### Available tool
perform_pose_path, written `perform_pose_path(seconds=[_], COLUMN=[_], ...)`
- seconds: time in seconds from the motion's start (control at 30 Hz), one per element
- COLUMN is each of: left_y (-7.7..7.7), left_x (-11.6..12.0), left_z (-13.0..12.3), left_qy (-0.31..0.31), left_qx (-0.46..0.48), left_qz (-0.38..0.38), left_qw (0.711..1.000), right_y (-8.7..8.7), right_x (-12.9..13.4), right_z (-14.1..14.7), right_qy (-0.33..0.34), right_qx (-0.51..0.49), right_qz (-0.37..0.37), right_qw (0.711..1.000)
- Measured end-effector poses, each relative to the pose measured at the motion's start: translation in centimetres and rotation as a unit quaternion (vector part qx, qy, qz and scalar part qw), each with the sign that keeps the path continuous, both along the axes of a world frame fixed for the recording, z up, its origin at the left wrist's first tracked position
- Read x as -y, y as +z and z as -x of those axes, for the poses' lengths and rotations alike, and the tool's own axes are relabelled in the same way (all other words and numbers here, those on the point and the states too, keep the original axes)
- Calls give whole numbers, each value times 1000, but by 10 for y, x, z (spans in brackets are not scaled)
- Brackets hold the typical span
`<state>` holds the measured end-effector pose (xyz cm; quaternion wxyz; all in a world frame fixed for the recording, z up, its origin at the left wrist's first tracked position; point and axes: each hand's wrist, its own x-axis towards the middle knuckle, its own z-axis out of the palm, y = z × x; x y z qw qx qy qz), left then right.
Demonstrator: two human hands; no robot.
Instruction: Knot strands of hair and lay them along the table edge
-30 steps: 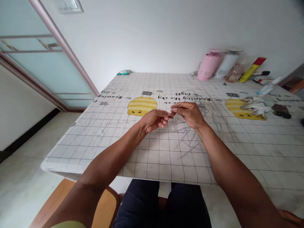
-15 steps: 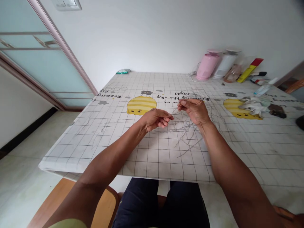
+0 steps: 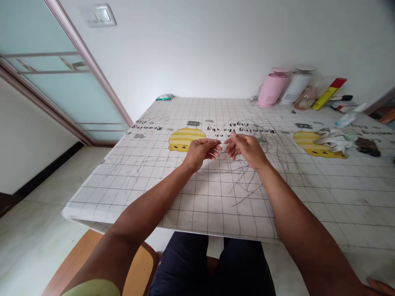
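Left hand (image 3: 202, 153) hung with thumb and forefinger close together, right hand (image 3: 243, 148) was just beside it, fingers loosely curled, whether either gripped anything could not be told, thin dark strands (image 3: 246, 167) lay beneath and rightward on checked tablecloth (image 3: 200, 211).

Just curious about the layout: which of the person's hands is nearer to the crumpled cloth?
Right. The right hand is left of the crumpled cloth, apart from it; the left hand is farther left.
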<state>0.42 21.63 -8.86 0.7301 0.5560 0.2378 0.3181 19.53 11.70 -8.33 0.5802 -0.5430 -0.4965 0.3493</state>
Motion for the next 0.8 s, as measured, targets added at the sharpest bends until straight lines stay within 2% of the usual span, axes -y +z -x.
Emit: perform_pose_path(seconds=[0.07,0.13,0.23,0.4,0.63,0.8], left_y=[-2,-2,-1,-1,-3,-8], left_x=[1,3,9,14,14,9], left_z=[-1,-1,-2,-3,-4,-6], left_qy=[2,-5,-25,-47,-102,-43], left_qx=[-1,-7,-22,-40,-27,-8], left_qz=[-14,-26,-48,-77,-28,-6], left_qw=[1000,1000,998,995,994,999], right_y=[-4,-5,-2,1,-1,-2], right_x=[-2,-4,-4,-4,-5,-4], right_z=[11,15,13,6,1,1], right_qy=[-3,-37,-74,-83,-77,-97], right_qx=[-4,-17,-49,-96,-127,-58], right_qz=[-4,-27,-56,-61,-26,-2], right_qw=[1000,999,994,990,989,994])
